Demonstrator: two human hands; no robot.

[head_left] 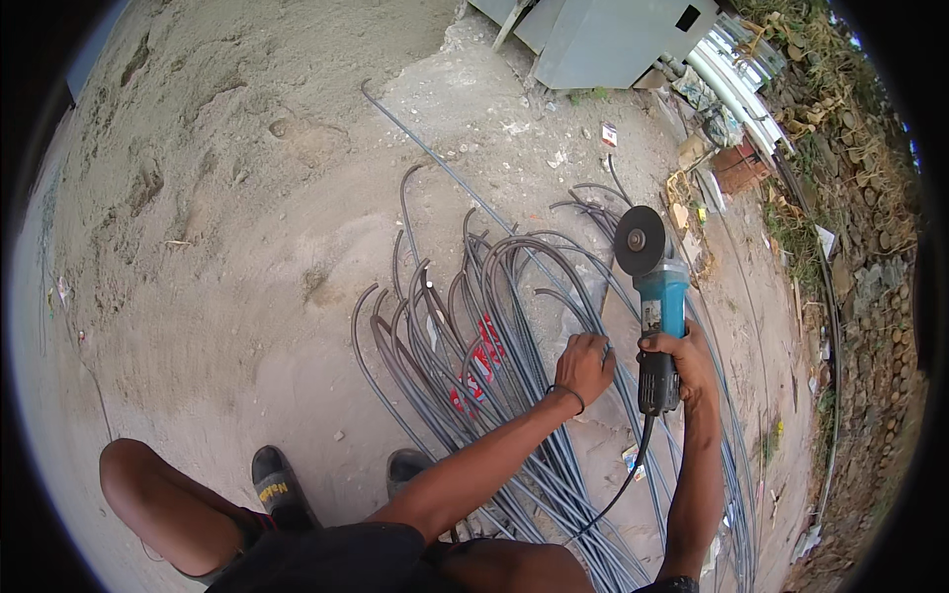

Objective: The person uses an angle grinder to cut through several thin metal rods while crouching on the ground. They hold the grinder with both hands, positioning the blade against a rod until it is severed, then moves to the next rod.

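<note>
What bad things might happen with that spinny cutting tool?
The left hand is bare and rests on the curved grey steel rods near the blue angle grinder's dark disc; it might get cut. The right hand alone grips the grinder. Its black cord trails across the rods and might snag.

bent rods on ground | grinder right | box behind

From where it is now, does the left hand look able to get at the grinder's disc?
Probably yes. The left hand rests on the bent rods right beside the grinder held in the right hand. The disc sits bare at the far end, nothing between.
</note>
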